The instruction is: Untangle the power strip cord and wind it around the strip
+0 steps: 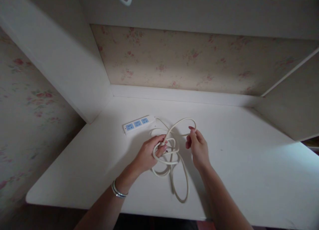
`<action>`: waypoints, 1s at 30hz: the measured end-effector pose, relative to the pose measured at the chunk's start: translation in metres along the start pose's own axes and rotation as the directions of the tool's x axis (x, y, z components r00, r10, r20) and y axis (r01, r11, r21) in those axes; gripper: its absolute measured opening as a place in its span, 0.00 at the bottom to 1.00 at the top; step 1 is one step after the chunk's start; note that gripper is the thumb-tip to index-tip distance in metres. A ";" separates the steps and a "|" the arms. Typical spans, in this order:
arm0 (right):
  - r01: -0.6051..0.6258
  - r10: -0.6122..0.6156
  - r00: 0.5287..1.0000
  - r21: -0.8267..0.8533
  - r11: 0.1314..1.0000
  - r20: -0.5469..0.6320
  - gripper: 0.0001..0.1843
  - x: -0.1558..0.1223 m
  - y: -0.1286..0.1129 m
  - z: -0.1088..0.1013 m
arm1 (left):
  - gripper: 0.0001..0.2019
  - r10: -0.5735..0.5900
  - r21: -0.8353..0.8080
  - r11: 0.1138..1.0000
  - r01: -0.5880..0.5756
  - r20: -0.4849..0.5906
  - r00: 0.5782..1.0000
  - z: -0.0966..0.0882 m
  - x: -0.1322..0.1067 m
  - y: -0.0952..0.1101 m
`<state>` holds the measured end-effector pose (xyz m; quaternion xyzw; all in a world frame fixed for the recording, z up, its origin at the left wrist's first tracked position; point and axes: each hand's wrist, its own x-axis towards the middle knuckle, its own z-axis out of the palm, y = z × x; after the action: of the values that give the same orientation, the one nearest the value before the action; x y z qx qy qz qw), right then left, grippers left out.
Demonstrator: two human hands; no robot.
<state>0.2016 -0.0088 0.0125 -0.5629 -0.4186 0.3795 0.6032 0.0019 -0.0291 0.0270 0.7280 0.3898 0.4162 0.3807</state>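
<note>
White cord (171, 157) on desk (249, 163), tangled in loops beside strip (138, 123). Gathered coils clasped in left hand (147, 153); one loop pinched by right hand (198, 148). Coiling apparently midway; next loop needing slack, untwisted.

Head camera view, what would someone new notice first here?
The tangle of white cord at the middle of the white table, with the left hand closed around its coils and the right hand pinching a loop. Just behind, a white power strip with blue sockets lies flat.
</note>
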 end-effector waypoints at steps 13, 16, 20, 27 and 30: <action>0.510 -0.384 0.829 -0.266 0.818 0.407 0.29 -0.026 0.003 0.005 | 0.16 -0.073 -0.055 0.996 0.069 -0.068 0.995 0.004 -0.001 -0.011; 0.614 -0.406 0.741 -0.293 0.733 0.536 0.20 -0.031 0.001 0.009 | 0.16 -0.045 -0.048 0.998 0.044 -0.031 0.998 0.004 -0.002 -0.009; 0.484 -0.287 0.829 -0.358 0.798 0.481 0.11 -0.032 -0.004 0.009 | 0.15 -0.037 -0.092 0.995 0.038 0.011 0.999 0.004 0.000 -0.003; 0.219 -0.234 0.940 0.086 0.972 0.249 0.07 -0.022 -0.005 0.007 | 0.15 -0.079 -0.133 0.988 0.072 -0.050 0.996 0.004 0.002 -0.001; 0.161 -0.201 0.977 0.360 0.919 0.076 0.08 -0.011 -0.012 -0.001 | 0.15 -0.127 -0.218 0.970 0.108 -0.075 0.989 0.005 0.001 -0.006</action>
<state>0.1980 -0.0201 0.0237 -0.3827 -0.4271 0.4217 0.7024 0.0053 -0.0265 0.0204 0.6394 0.4018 0.4643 0.4628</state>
